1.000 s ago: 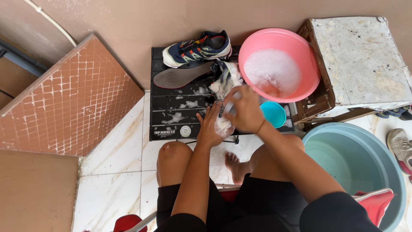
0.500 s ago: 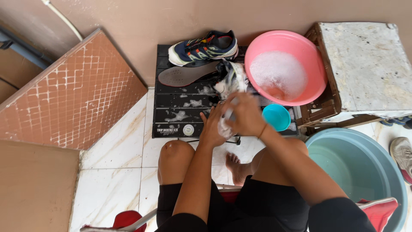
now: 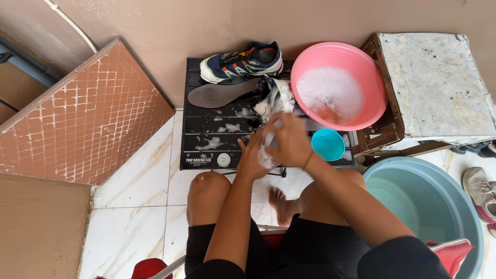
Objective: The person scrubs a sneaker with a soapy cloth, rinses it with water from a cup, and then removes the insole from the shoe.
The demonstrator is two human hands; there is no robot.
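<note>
Right hand (image 3: 292, 142) closed over soapy shoe (image 3: 273, 103), fingers wrapped; left hand (image 3: 253, 157) just beside it, gripping same shoe from below — foam between palms. Shoe juts beyond hands, over wet black slatted table (image 3: 212, 139). Right of hands: small teal cup (image 3: 328, 144), pink basin (image 3: 338, 85) of suds, close. Beyond: insole (image 3: 222, 93), second sneaker (image 3: 242, 62) at wall. Left: open tiled floor (image 3: 139, 191). Shoe's lower part hidden by hands.
</note>
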